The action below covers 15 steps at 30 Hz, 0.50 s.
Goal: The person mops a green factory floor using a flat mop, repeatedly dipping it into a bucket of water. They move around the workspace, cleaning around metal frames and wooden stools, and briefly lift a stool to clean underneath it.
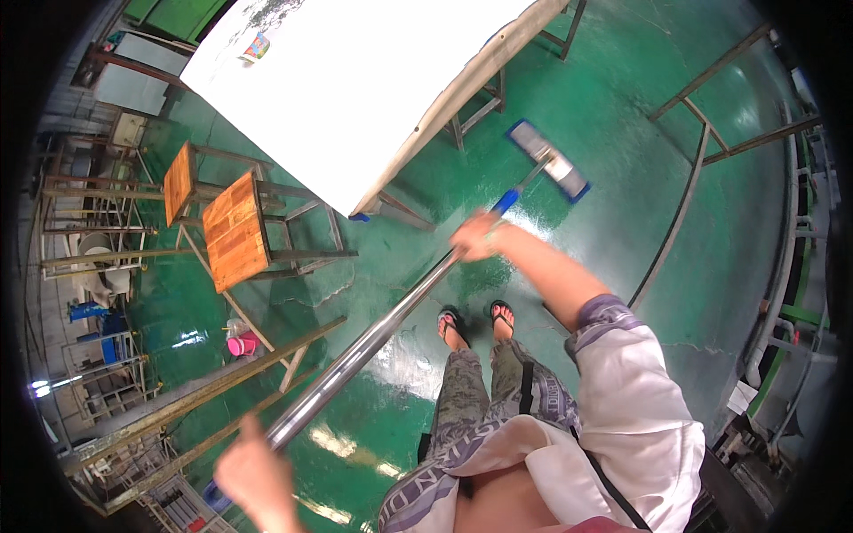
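A flat mop with a long silver handle (373, 333) runs slantwise across the view, from the lower left to the upper right. Its grey, blue-edged head (560, 169) rests on the shiny green floor (613, 98). My right hand (476, 236) is wrapped round the handle just below the blue joint (506, 202). Near the handle's other end, at the lower left, my left hand (254, 473) is closed round it, somewhat blurred.
A white-topped table (355, 89) stands at the upper middle, two wooden stools (235, 231) to its left. Metal frames stand at right (697, 178) and lower left (204, 391). A pink container (241, 344) sits on the floor. My sandalled feet (453, 324) are below the mop.
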Motion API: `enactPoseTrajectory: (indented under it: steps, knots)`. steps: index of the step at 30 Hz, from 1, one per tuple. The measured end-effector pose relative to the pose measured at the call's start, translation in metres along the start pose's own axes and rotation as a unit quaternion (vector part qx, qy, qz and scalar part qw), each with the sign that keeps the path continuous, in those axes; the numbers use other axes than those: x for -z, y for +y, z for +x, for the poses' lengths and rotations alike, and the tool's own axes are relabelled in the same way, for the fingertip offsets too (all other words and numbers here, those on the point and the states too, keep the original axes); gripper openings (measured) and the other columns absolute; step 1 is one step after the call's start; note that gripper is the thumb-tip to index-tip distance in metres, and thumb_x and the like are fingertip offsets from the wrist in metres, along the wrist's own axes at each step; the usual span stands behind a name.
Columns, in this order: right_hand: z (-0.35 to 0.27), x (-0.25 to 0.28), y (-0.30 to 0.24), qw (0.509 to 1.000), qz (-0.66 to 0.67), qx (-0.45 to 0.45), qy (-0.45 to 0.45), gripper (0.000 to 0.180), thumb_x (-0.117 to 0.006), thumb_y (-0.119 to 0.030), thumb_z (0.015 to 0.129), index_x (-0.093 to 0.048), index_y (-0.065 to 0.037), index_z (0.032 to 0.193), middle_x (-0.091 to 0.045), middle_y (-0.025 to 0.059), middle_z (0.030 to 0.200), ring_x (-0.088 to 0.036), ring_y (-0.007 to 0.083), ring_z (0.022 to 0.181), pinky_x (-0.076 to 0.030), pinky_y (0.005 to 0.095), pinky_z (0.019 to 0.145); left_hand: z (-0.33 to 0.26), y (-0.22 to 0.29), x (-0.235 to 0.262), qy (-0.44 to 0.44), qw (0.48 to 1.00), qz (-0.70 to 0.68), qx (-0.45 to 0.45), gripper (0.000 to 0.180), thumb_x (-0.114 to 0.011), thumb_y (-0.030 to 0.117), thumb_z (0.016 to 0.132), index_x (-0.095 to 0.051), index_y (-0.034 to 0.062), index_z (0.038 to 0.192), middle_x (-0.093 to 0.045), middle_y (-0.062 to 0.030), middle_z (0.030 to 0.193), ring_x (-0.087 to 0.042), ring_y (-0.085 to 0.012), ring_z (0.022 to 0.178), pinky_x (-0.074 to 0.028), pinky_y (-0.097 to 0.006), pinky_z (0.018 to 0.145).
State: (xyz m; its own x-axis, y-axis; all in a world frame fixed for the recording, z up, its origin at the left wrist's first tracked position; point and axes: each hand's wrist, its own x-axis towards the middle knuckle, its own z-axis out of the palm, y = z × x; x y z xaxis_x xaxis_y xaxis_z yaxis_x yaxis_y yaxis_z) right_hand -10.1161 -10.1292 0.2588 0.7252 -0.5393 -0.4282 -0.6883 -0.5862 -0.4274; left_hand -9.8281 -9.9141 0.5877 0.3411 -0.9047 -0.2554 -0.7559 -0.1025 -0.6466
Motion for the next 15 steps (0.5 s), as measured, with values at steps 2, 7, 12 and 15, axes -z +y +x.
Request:
enactPoseTrajectory:
  steps: [2, 7, 12, 15]
  knots:
    - [-0.013, -0.018, 0.08, 0.959, -0.146, -0.222, 0.101, 0.012, -0.057, -0.021, 0.076, -0.06, -0.016, 0.087, -0.064, 0.0058, 0.088, -0.062, 0.0304, 0.088, -0.044, 0.0483, 0.078, 0.042, 0.076, -0.014, -0.059, 0.995, -0.069, -0.031, 0.03, -0.063, 0.017, 0.075, -0.046, 0.0123, 0.099, -0.063, -0.0078, 0.065, -0.066, -0.0264, 0.063, -0.05, -0.037, 0.053]
    - [-0.034, -0.006, 0.099, 0.934, 0.013, -0.349, 0.078, 0.076, -0.058, -0.005, 0.077, -0.023, -0.029, 0.14, -0.025, 0.0086, 0.146, -0.029, 0.0263, 0.132, -0.026, 0.0477, 0.107, 0.149, 0.257, -0.058, -0.05, 0.919, -0.323, -0.22, 0.036, -0.053, 0.018, 0.082, -0.039, 0.0067, 0.113, -0.063, -0.0224, 0.089, -0.062, -0.0395, 0.081, -0.048, -0.048, 0.07]
    - [-0.026, -0.031, 0.09, 0.888, 0.14, -0.428, 0.089, 0.093, -0.059, -0.005, 0.078, -0.001, -0.038, 0.143, -0.007, 0.007, 0.151, -0.014, 0.0245, 0.139, -0.021, 0.0463, 0.109, 0.18, 0.338, -0.037, -0.054, 0.886, -0.347, -0.302, 0.052, -0.048, 0.023, 0.089, -0.03, 0.0196, 0.137, -0.061, -0.0207, 0.101, -0.061, -0.0366, 0.09, -0.048, -0.044, 0.078]
    - [-0.024, -0.044, 0.078, 0.904, 0.151, -0.355, 0.186, 0.092, -0.06, -0.007, 0.079, -0.001, -0.039, 0.142, -0.003, 0.0091, 0.151, -0.012, 0.0247, 0.139, -0.02, 0.0451, 0.11, 0.175, 0.307, -0.049, -0.038, 0.893, -0.338, -0.296, 0.052, -0.049, 0.026, 0.089, -0.031, 0.026, 0.138, -0.062, -0.0193, 0.099, -0.061, -0.0357, 0.091, -0.048, -0.044, 0.079]
